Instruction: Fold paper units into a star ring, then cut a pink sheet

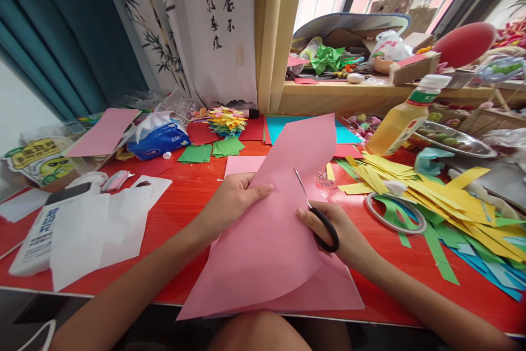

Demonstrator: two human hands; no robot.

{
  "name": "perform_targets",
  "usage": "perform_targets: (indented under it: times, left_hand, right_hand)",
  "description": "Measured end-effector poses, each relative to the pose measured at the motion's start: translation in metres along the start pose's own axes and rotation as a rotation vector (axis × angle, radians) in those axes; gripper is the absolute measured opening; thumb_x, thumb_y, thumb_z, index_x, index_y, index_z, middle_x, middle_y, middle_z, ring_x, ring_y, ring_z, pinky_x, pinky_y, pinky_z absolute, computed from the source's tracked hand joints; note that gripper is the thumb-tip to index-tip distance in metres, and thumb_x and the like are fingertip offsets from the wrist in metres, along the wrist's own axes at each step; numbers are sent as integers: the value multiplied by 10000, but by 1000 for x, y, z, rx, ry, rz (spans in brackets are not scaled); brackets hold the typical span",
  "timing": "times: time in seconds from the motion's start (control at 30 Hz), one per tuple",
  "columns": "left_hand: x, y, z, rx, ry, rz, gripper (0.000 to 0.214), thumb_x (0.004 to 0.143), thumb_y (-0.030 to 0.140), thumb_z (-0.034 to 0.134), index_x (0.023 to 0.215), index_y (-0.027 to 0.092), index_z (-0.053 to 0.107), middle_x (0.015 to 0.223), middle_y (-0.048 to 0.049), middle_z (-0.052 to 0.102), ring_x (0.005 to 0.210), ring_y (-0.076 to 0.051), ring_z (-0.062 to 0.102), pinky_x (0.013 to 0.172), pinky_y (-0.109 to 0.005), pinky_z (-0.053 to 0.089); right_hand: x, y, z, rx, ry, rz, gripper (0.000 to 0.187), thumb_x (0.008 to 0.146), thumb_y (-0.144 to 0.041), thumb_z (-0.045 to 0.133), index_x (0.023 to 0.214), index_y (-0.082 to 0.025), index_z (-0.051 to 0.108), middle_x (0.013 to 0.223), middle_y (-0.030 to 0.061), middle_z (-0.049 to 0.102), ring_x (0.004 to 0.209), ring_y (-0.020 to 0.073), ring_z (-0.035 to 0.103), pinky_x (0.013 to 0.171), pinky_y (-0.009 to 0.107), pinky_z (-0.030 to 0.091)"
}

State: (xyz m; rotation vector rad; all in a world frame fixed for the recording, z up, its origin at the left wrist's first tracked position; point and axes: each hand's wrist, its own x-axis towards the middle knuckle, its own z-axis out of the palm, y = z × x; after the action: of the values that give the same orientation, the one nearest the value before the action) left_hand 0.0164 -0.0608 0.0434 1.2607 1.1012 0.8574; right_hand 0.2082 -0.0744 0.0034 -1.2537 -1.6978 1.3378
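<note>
My left hand (234, 197) grips the left edge of a large pink paper sheet (279, 214), thumb on top, and holds it tilted up over the red table (176, 214). My right hand (337, 230) holds black-handled scissors (316, 208) with fingers through the loops. The blades point up and away, against the right side of the sheet. More pink paper (332, 285) lies flat beneath.
Yellow, green and blue paper strips (444, 197) pile up at the right beside a tape ring (394, 214) and a tilted juice bottle (402, 121). White papers (94, 230), a tissue pack (158, 140) and green squares (213, 149) lie to the left. A cluttered windowsill (349, 93) runs behind.
</note>
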Motion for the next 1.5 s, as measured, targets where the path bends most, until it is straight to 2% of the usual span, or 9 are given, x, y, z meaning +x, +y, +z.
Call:
perform_targets:
  times: [0.17,0.43,0.67,0.8,0.97,1.27,1.5]
  left_hand:
    - [0,1,0,13,11,-2,264,692,397,594,762,142,589,720,-33,624,577,-133,571,487,-220,437]
    - [0,0,-1,-24,-29,3,280,682,388,607,809,138,597,761,-52,635,621,-165,598,520,-250,456]
    - [-1,0,-1,-85,-45,-20,318,678,394,617,873,142,609,785,-57,643,655,-180,613,552,-273,473]
    - [-2,2,0,-120,-56,-50,369,665,409,628,910,132,613,815,-79,651,667,-188,616,573,-292,484]
    - [-3,2,1,-158,-103,-66,370,676,398,626,926,125,610,836,-95,650,696,-203,623,589,-304,487]
    - [-2,-1,1,-96,-99,-48,381,691,408,608,956,135,606,852,-93,645,710,-217,624,588,-315,487]
    - [-4,3,5,-29,-81,-46,377,681,423,613,924,135,615,823,-80,652,695,-206,619,564,-285,483]
  right_hand:
    - [0,1,-1,-39,6,-6,370,753,-482,514,588,-169,407,472,-68,316,400,41,303,371,184,199]
    - [-1,-2,1,65,-14,19,358,758,-481,506,604,-169,423,470,-70,333,368,36,313,345,179,203]
    - [-3,-12,1,38,-5,-15,396,738,-507,513,558,-180,381,464,-65,325,373,50,339,352,192,225]
    - [-3,-13,0,46,11,-39,424,720,-517,529,543,-183,336,482,-64,270,403,52,297,374,196,208]
    - [-4,-11,-1,106,-34,-35,378,731,-517,510,618,-164,435,570,-36,348,488,68,335,431,196,257]
    - [-1,-9,-6,-30,3,-63,392,761,-520,455,584,-180,376,515,-39,335,460,74,329,415,205,251]
    - [1,-10,-8,-4,5,-55,385,770,-523,448,587,-192,377,477,-47,322,430,79,345,396,212,261]
